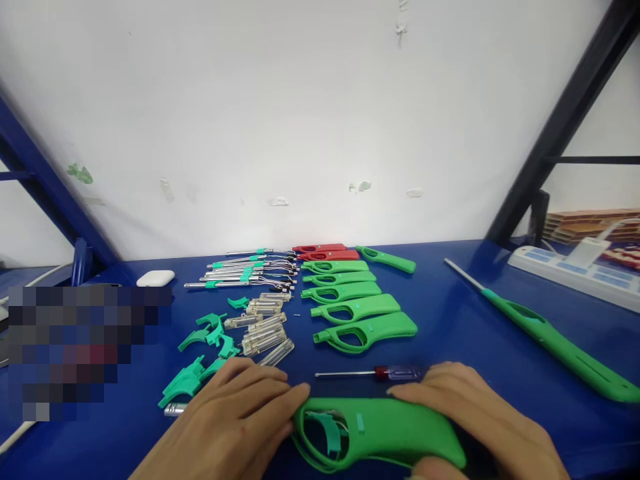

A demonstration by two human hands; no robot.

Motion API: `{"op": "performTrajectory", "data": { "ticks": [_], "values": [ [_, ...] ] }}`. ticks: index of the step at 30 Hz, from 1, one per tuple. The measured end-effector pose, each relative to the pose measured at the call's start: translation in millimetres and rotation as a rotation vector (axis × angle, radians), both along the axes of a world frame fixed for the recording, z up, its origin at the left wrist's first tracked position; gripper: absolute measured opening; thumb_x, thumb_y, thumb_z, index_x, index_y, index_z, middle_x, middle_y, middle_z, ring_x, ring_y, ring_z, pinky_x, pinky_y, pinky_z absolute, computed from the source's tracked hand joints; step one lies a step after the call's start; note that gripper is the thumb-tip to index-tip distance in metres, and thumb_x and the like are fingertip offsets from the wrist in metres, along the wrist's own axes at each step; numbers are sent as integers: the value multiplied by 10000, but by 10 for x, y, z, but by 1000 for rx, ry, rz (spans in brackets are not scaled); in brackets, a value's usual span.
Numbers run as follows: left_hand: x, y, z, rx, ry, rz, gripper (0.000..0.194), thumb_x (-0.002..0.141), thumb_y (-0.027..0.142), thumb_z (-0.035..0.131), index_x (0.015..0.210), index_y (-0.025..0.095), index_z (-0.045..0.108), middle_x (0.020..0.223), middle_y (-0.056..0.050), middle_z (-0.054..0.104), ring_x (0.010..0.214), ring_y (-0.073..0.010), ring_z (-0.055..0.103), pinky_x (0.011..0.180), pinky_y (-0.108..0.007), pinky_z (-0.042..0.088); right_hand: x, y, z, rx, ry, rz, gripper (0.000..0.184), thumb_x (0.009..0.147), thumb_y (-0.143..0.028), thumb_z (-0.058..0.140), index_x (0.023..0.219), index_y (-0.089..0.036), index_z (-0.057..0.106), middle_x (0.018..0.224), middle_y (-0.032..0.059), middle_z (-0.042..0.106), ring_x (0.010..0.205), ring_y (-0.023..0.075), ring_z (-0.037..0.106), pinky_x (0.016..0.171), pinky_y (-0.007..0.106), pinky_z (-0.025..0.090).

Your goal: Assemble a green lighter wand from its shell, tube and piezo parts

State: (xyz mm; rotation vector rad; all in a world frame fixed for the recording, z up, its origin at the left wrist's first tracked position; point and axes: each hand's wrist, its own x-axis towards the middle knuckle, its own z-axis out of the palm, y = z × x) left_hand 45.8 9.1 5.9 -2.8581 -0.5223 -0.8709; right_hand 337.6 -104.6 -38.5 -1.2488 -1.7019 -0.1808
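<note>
A green lighter handle shell [380, 433] lies on the blue table [450, 313] at the near edge. My left hand [235, 420] rests at its left end, fingers touching the trigger loop, where a teal trigger piece [331, 435] sits inside. My right hand [480, 420] grips the shell's right end from above. A small screwdriver [370, 374] with a red and clear handle lies just beyond the shell.
Beyond lie rows of green handle shells [357, 313], two red shells [325, 252], metal tubes with wires [245, 272], clear fuel tanks [265, 330] and teal triggers [205, 353]. A finished green lighter [555, 343] lies right, near a white power strip [575, 273]. White earbud case [155, 278] at left.
</note>
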Motion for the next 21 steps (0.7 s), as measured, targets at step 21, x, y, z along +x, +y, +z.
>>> {"op": "performTrajectory", "data": {
  "ticks": [21],
  "values": [
    [-27, 1, -44, 28, 153, 40, 542, 853, -21, 527, 1236, 295, 742, 1048, 23, 820, 916, -198, 807, 795, -265, 635, -20, 28, 30, -69, -315, 0, 338, 941, -585, 842, 1084, -286, 780, 941, 14, 801, 842, 201, 788, 745, 252, 669]
  ]
}}
